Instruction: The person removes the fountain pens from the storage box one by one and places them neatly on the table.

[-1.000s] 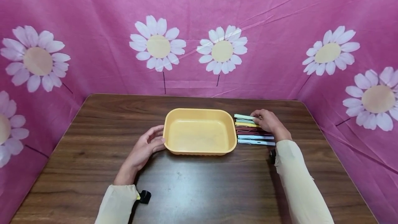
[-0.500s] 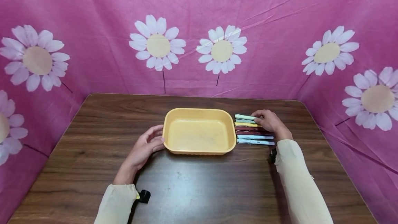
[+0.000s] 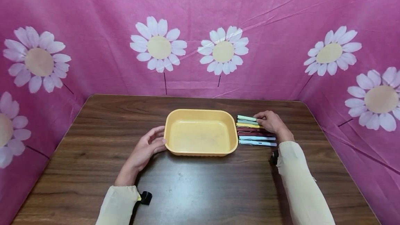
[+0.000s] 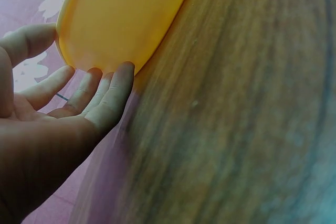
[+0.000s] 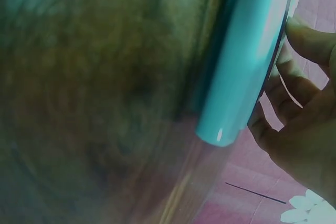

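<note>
A yellow plastic tray (image 3: 200,135) lies on the table. My left hand (image 3: 151,141) rests against its left end; in the left wrist view the fingers (image 4: 113,95) touch the end wall and the thumb reaches the rim. Right of the tray lies a row of capped pens. At its far side my right hand (image 3: 270,121) pinches the pale green pen (image 3: 245,117) near its right end. The nearer pens are a teal one, a yellow pen (image 3: 247,125), a dark red pen (image 3: 250,132), a light blue pen (image 3: 256,138) and a pale blue pen (image 3: 257,143).
The wooden table (image 3: 187,190) ends at the back against a pink cloth (image 3: 193,6) printed with white daisies, which also rises on both sides. The pens' left ends lie close beside the tray's right wall.
The pale green pen and my right hand have shifted very slightly to the right. The left hand, the tray and the other pens stay in place.
</note>
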A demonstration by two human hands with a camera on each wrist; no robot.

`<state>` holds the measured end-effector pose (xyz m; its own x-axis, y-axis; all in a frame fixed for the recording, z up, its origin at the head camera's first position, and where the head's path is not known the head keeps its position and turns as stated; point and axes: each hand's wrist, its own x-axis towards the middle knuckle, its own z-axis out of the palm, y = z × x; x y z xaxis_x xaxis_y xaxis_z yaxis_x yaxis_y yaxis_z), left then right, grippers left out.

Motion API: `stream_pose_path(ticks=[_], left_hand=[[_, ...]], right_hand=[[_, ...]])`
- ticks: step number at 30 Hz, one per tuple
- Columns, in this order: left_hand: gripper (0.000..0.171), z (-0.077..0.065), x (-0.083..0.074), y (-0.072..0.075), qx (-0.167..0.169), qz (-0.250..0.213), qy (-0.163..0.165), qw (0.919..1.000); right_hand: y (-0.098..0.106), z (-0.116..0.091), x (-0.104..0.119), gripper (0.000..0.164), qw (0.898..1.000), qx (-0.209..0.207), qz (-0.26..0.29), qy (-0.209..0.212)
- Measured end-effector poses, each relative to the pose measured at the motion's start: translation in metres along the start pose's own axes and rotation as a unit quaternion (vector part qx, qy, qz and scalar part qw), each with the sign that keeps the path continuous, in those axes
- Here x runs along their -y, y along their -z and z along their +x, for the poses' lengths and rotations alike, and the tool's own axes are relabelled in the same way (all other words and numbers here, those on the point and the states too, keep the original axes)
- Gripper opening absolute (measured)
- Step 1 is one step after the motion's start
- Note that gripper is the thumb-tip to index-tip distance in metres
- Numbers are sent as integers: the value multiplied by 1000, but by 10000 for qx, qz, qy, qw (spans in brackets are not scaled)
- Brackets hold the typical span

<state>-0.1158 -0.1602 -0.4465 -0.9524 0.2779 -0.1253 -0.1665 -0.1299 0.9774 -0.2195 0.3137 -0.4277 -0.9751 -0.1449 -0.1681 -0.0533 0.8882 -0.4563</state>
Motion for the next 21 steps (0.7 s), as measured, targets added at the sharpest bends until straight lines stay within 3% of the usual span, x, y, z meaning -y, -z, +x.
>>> stream_pose_path(ticks=[21], left_hand=[[53, 8, -6, 7, 19, 35, 131, 9999]], right_hand=[[-1, 3, 4, 26, 9994, -108, 231, -234]])
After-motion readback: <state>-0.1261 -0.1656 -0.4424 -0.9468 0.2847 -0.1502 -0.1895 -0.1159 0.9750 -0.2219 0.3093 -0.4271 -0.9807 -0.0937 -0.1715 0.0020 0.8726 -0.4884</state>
